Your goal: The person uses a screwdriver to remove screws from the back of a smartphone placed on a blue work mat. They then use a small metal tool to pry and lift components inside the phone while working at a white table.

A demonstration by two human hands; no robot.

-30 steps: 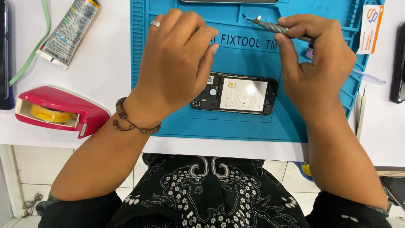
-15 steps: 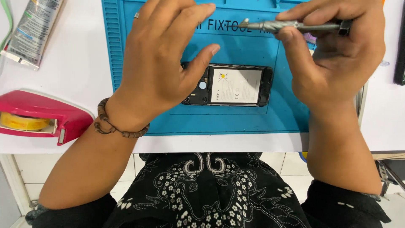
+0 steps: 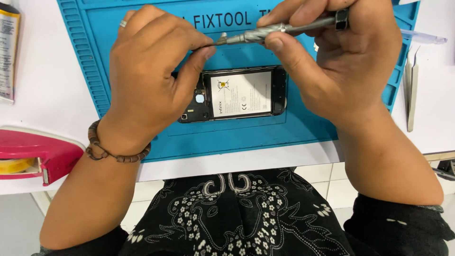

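Screwdriver [image 3: 284, 31]: held level above the far part of the mat [image 3: 85, 57], shaft pointing toward the left hand. A second ago it lay higher and further right in view, tilted; now it is brought in so its tip meets the left fingertips.

Right hand [image 3: 332, 61]: fingers clenched round the screwdriver handle, thumb pressed under the shaft.

Left hand [image 3: 147, 80]: thumb and forefinger pinched at the driver tip. Whether a screw or bit sits between them cannot be told; too small. A second ago this hand lay flat over the phone's left end; it has since lifted, leaving the camera end partly uncovered.

Phone [image 3: 237, 95]: back off, battery showing, lying crosswise mid-mat, nearer the mat's near edge. Untouched by either hand at present.

Judgement: work has shifted from the phone to the driver tip, likely something being fitted or removed there.

Outward: pink tape dispenser [image 3: 42, 154] at bench's near left edge; tube [image 3: 7, 52] at far left; tweezers [image 3: 411, 90] right of mat.
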